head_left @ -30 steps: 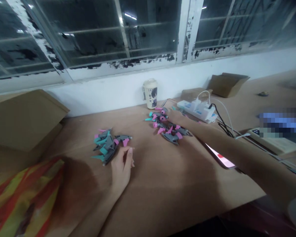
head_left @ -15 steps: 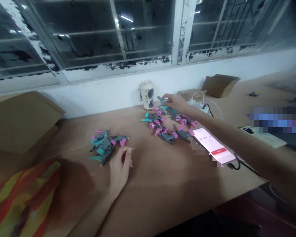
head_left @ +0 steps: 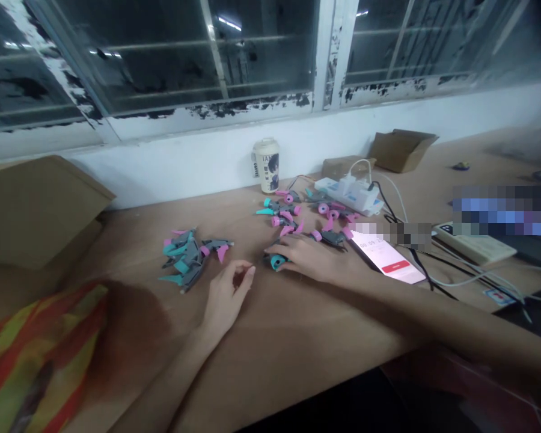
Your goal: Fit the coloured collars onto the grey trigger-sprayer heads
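Landmark: coffee cup point(head_left: 266, 163), upright against the wall at the back of the table point(head_left: 297, 337).

- Far left of the cup: a closed cardboard box point(head_left: 36, 207). Nearer you than the box, a striped red, yellow and green cloth point(head_left: 31, 349) lies at the table edge.
- Left of the cup and nearer you: a heap of grey, teal and pink plastic pieces point(head_left: 190, 255).
- Just left of the cup's line, well in front of it: your left hand point(head_left: 225, 296) rests on the table, just beside that heap but apart from it. Fingers half curled, narrow gap between thumb and forefinger, nothing seen in the gap.
- Straight in front of the cup: a grey piece with a teal cap point(head_left: 275, 261) lies on the table. Your right hand point(head_left: 309, 260) lies over it, fingers close together and pressed on its body; only the teal end shows past the fingertips.
- Between the cup and that hand: a second, looser scatter of pink and grey pieces point(head_left: 297, 211).
- Right of the cup: a white power strip point(head_left: 349, 192) with plugs in it. In front of the strip lies a lit phone point(head_left: 390, 260), screen up.
- Far right of the cup, by the wall: an open small carton point(head_left: 401, 149).
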